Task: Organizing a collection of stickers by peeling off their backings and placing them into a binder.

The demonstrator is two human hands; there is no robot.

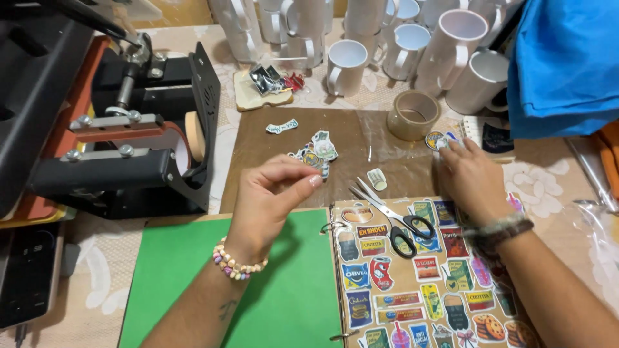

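Note:
My left hand (274, 193) hovers over the brown sheet (258, 154), thumb and fingers pinched together on a small cut-out sticker taken from the little pile of stickers (317, 152) just beyond it. My right hand (471, 177) lies palm down at the right of the sheet, fingertips touching a small round sticker (436, 140) near the tape roll (413, 115). Black-handled scissors (393, 222) lie shut on the open ring binder's sticker page (412, 290). The binder's green cover (284, 290) lies under my left wrist.
A black mug heat press (122, 129) stands at the left. Several white mugs (400, 45) line the back. A blue cloth (564, 64) hangs at the right. A dark phone (26, 277) lies at the left edge. Loose single stickers (282, 126) rest on the sheet.

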